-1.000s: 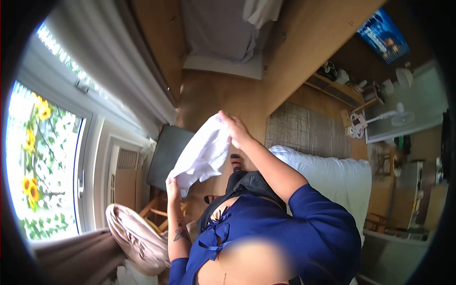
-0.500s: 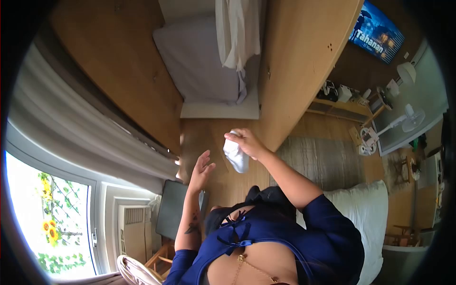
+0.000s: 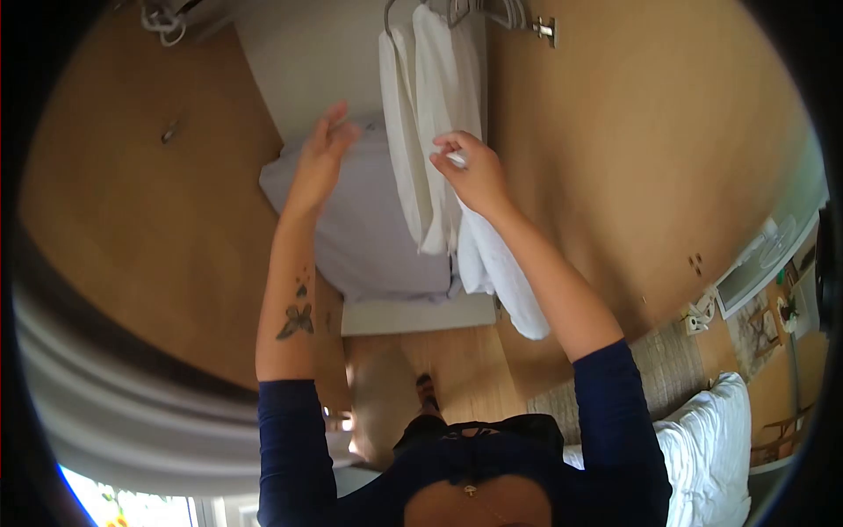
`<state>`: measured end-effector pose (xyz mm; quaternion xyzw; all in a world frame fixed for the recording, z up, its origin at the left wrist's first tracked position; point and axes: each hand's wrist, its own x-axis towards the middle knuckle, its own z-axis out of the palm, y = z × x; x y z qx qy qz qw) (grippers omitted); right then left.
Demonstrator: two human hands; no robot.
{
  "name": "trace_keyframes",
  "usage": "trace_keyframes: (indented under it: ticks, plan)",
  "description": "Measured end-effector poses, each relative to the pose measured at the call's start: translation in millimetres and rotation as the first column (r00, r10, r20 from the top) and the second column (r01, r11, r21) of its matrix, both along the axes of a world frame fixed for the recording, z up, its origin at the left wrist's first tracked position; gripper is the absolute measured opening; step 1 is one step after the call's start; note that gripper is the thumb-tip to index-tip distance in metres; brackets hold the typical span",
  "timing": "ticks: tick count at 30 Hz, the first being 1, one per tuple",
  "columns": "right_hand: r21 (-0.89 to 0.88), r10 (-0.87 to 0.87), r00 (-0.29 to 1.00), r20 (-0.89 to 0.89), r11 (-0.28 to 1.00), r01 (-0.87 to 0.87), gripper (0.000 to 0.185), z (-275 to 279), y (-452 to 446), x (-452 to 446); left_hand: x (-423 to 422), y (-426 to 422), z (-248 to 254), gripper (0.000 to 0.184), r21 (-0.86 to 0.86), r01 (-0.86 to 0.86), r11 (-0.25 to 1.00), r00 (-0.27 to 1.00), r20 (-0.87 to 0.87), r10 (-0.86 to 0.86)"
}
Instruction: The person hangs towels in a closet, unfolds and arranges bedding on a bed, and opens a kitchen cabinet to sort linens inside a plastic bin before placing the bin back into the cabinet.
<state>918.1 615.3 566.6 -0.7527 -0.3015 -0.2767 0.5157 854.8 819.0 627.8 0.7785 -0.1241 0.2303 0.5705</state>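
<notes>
A white cloth (image 3: 500, 272) hangs down from my right hand (image 3: 475, 176), whose fingers are pinched around its upper part. Just beside that hand, white garments (image 3: 432, 123) hang from hangers (image 3: 492, 12) inside the wardrobe. My left hand (image 3: 328, 151) is raised on the other side of the garments, its fingers apart and slightly blurred, with nothing in it. Behind and below it, a large bundle or item covered in grey-lavender fabric (image 3: 373, 237) rests on the wardrobe floor (image 3: 417, 316).
Wooden wardrobe doors stand on both sides, the left door (image 3: 140, 202) and the right door (image 3: 632, 158). A grey curtain (image 3: 132, 395) hangs at lower left. Behind me at right are a rug (image 3: 615, 373) and a white pillow or quilt (image 3: 711, 439). A fan (image 3: 777, 241) stands farther off.
Both hands have risen from in front of my body into the wardrobe opening. The white cloth, bunched in my right hand before, now hangs longer. My view has moved closer to the wardrobe.
</notes>
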Motion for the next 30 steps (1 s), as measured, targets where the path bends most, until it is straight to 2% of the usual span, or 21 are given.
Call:
trace_keyframes:
  ticks: [2, 4, 5, 6, 8, 9, 10, 11, 12, 13, 15, 16, 18, 20, 21, 22, 24, 25, 26, 28, 30]
  plan:
    - [0.009, -0.026, 0.999, -0.025, 1.000, 0.026, 0.030, 26.9, 31.6, 52.3, 70.4, 7.2, 39.7, 0.063, 0.022, 0.027, 0.999, 0.999, 0.031, -0.028]
    - [0.074, -0.134, 0.990, -0.046, 0.988, 0.137, 0.038, 38.2, 63.6, 114.4, 148.5, 15.6, 72.8, 0.068, 0.054, -0.011, 0.998, 0.996, 0.092, 0.006]
    - [0.009, -0.292, 0.954, 0.069, 0.956, 0.292, 0.052, 44.7, 76.9, 142.0, 184.6, 17.3, 91.0, 0.068, 0.059, 0.002, 0.998, 0.994, 0.110, -0.008]
    - [0.016, -0.305, 0.949, 0.079, 0.952, 0.305, 0.052, 52.9, 88.0, 159.6, 218.5, 18.3, 104.9, 0.069, 0.108, -0.037, 0.994, 0.992, 0.121, 0.024]
    - [0.081, -0.410, 0.912, 0.007, 0.909, 0.408, 0.062, 69.6, 103.4, 190.1, 267.3, 13.4, 127.2, 0.070, 0.157, -0.064, 0.986, 0.988, 0.147, 0.041]
    - [0.003, -0.411, 0.907, -0.088, 0.911, 0.413, 0.071, 80.1, 104.9, 198.4, 285.2, 8.1, 133.2, 0.066, 0.179, 0.014, 0.984, 0.996, 0.089, -0.030]
    - [0.003, -0.422, 0.902, -0.092, 0.906, 0.424, 0.071, 80.2, 107.5, 207.2, 311.1, 8.7, 133.5, 0.062, 0.196, 0.091, 0.976, 0.995, 0.024, -0.098]
    - [-0.066, -0.439, 0.896, -0.063, 0.898, 0.435, 0.072, 78.7, 108.8, 214.1, 334.6, 9.7, 131.3, 0.046, 0.184, 0.177, 0.967, 0.982, 0.034, -0.186]
    - [-0.136, -0.452, 0.891, -0.037, 0.886, 0.444, 0.073, 74.3, 111.9, 221.5, 343.2, 14.5, 133.4, 0.046, 0.182, 0.187, 0.965, 0.981, 0.027, -0.194]
    - [-0.090, -0.489, 0.848, 0.203, 0.854, 0.513, 0.073, 63.4, 117.9, 229.3, 343.7, 18.9, 140.2, 0.038, 0.166, 0.205, 0.965, 0.979, -0.025, -0.203]
    - [-0.102, -0.490, 0.856, 0.166, 0.854, 0.509, 0.073, 51.9, 126.1, 238.4, 330.8, 26.2, 150.7, 0.022, 0.155, 0.166, 0.974, 0.983, -0.107, -0.150]
    - [-0.109, -0.484, 0.865, 0.134, 0.860, 0.498, 0.073, 48.9, 131.3, 240.2, 330.1, 33.6, 154.6, 0.022, 0.156, 0.161, 0.975, 0.983, -0.113, -0.144]
    - [-0.085, -0.473, 0.874, 0.116, 0.871, 0.483, 0.074, 40.6, 143.0, 245.8, 325.5, 47.9, 161.0, 0.016, -0.034, 0.275, 0.961, 0.943, -0.184, -0.277]
    - [-0.118, -0.574, 0.798, 0.181, 0.793, 0.597, 0.074, 25.3, 155.7, 260.5, 315.9, 50.6, 168.2, 0.016, -0.068, 0.289, 0.955, 0.933, -0.205, -0.297]
    - [-0.108, -0.616, 0.773, 0.152, 0.767, 0.633, 0.057, 18.9, 157.3, 263.5, 314.4, 52.3, 169.8, 0.017, -0.099, 0.307, 0.947, 0.925, -0.203, -0.321]
    - [-0.106, -0.613, 0.777, 0.144, 0.771, 0.628, 0.057, 14.0, 155.1, 267.5, 312.4, 52.2, 170.0, 0.017, -0.130, 0.324, 0.937, 0.917, -0.201, -0.345]
    - [-0.156, -0.530, 0.841, -0.103, 0.844, 0.513, 0.036, 11.9, 146.6, 273.7, 314.8, 57.8, 169.7, 0.019, -0.112, 0.322, 0.940, 0.919, -0.202, -0.338]
    - [-0.049, -0.500, 0.860, -0.101, 0.866, 0.498, 0.024, 14.6, 143.3, 274.4, 317.0, 62.1, 169.9, 0.021, -0.100, 0.325, 0.940, 0.920, -0.196, -0.339]
    - [-0.105, -0.429, 0.850, -0.307, 0.903, 0.418, 0.027, 16.6, 135.6, 274.5, 318.3, 67.3, 171.4, 0.021, -0.097, 0.324, 0.941, 0.920, -0.202, -0.337]
    - [-0.041, -0.424, 0.883, -0.202, 0.904, 0.425, 0.023, 19.3, 120.9, 264.7, 319.3, 73.6, 172.8, 0.027, 0.024, 0.280, 0.960, 0.944, -0.187, -0.271]
    - [-0.026, -0.449, 0.871, -0.200, 0.891, 0.453, 0.024, 21.1, 101.8, 249.2, 318.6, 72.2, 172.0, 0.029, 0.051, 0.254, 0.966, 0.957, -0.157, -0.243]
